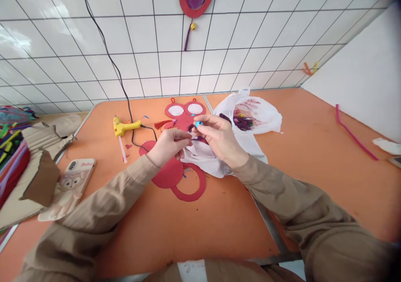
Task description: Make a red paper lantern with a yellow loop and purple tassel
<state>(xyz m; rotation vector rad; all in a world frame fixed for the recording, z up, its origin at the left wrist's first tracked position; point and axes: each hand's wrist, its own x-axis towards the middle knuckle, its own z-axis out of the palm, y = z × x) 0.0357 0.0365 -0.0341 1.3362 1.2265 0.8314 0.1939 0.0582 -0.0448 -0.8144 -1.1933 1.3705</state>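
Observation:
My right hand (pixel 221 139) is raised over the table, thumb and fingertips pinching a small shiny blue bell (pixel 198 124). Close by, my left hand (pixel 169 145) is closed in a pinch just left of and below the bell. Something thin and dark lies near its fingertips, but what they hold is too small to make out. Beneath the hands are a white plastic bag (pixel 216 165), red paper discs (pixel 167 173) and a red paper ring (pixel 200 184). Behind them lie red rings with white centres (pixel 175 110) and a red tassel (pixel 163 124).
A yellow glue gun (pixel 127 126) with a black cord (pixel 117 71) lies left. Further left are a phone (pixel 73 177) and cardboard (pixel 40 173). The bag's far part holds dark purple tassels (pixel 244 123). A magenta pipe cleaner (pixel 355 133) lies right. A red-framed ornament (pixel 196 11) hangs on the wall.

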